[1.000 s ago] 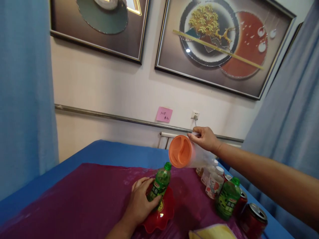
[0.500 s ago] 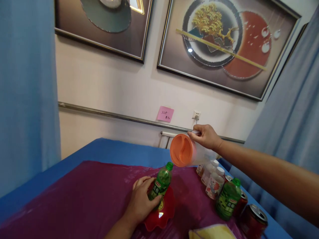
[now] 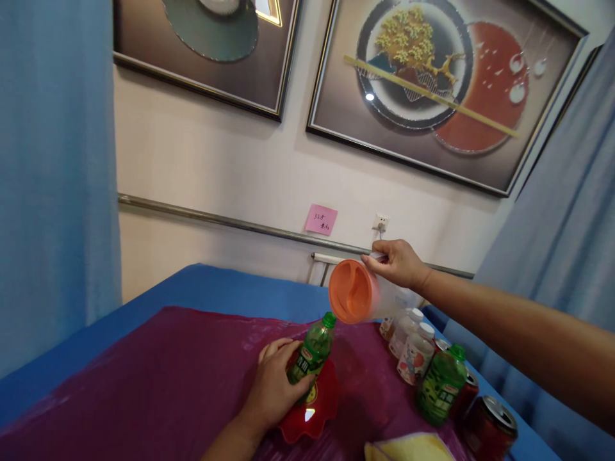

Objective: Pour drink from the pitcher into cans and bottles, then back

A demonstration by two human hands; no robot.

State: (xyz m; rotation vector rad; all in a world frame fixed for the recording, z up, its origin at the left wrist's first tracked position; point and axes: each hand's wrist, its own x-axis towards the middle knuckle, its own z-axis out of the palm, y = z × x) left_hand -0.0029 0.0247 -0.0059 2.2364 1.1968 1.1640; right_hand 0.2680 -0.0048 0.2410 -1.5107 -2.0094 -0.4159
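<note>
My left hand (image 3: 277,384) is wrapped round a small green bottle (image 3: 313,352) with a green cap and a dark label. The bottle leans slightly to the right over a red scalloped dish (image 3: 307,426); whether its base touches the dish is hidden by my fingers. Higher up, my right hand (image 3: 396,262) grips the handle of a clear plastic pitcher (image 3: 388,301) with an orange lid (image 3: 350,291). The pitcher lies tipped on its side in the air, its lid facing left and just above the bottle's cap. No liquid stream shows between them.
To the right stand bottles with white caps (image 3: 416,352), another green bottle (image 3: 441,384) and dark red cans (image 3: 490,429). A yellow cloth (image 3: 408,448) lies at the front. Purple sheeting (image 3: 173,384) covers part of the blue table (image 3: 216,282). A metal rail (image 3: 230,224) runs along the wall.
The view has shifted very slightly. Both hands keep their grips, and the bottle and pitcher stay in nearly the same places.
</note>
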